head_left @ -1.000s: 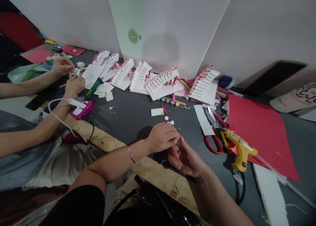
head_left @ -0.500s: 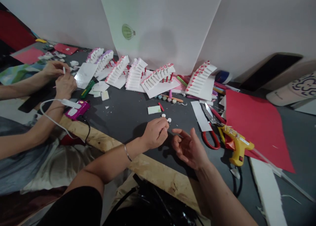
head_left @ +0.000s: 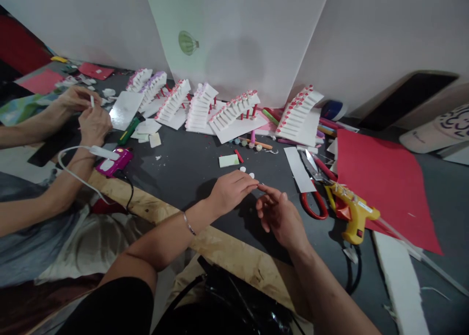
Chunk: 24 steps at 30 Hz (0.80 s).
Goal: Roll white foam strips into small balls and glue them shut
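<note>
My left hand (head_left: 230,191) reaches forward over the dark tabletop (head_left: 183,164), its fingers drawn together in a pinch at the tips; what they hold is too small to make out. My right hand (head_left: 280,215) meets it fingertip to fingertip, thumb and forefinger also pinched, the other fingers curled. Just beyond the fingertips lie small white discs (head_left: 246,172) and a pale green card piece (head_left: 228,160). A bracelet circles my left wrist.
Several white paper staircase models (head_left: 234,113) with red dots stand along the white wall. Red-handled scissors (head_left: 313,191), a yellow glue gun (head_left: 351,210) and red paper (head_left: 381,183) lie to the right. Another person's hands (head_left: 90,115) work at the left, near a pink device (head_left: 113,161).
My right hand turned from palm-up and open to a pinch and moved up to meet my left fingertips. My left hand shifted slightly forward.
</note>
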### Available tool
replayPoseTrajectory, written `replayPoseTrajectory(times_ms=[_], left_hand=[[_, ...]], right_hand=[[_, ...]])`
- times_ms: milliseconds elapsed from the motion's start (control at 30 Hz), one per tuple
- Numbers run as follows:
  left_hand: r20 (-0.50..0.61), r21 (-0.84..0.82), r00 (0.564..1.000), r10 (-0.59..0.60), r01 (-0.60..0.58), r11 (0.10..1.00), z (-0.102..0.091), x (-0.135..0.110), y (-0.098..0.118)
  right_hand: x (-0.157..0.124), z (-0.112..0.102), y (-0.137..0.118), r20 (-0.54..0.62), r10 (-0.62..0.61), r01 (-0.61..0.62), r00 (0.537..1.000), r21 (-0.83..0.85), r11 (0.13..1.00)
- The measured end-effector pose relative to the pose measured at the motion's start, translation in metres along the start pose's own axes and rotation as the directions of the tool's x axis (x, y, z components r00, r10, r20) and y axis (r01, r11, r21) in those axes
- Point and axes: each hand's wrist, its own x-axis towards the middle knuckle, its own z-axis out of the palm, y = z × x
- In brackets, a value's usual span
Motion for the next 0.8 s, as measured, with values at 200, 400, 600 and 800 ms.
replayPoseTrajectory(times_ms=[200, 400, 600, 800], left_hand=[[0.166, 0.212, 0.985, 0.046, -0.082, 0.974, -0.004, -0.001, 0.002], [0.198, 0.331, 0.979, 0.055, -0.120, 0.936, -0.005, 0.000, 0.005], [-0.003, 0.163, 0.994, -0.107, 0.106, 0.981, 0.001, -0.001, -0.005], [0.027, 0.035, 0.999, -0.038, 0.037, 0.999, 0.003, -0.004, -0.005]], right_hand=[[-0.004, 0.000, 0.004, -0.077, -0.109, 0.083, 0.991, -0.282, 0.956], [-0.007, 0.003, 0.004, -0.053, -0.064, 0.044, 0.997, -0.315, 0.948], [-0.006, 0.003, -0.001, -0.093, 0.007, -0.022, 0.996, -0.164, 0.986], [-0.002, 0.001, -0.005, -0.112, 0.040, -0.048, 0.993, -0.066, 0.997]])
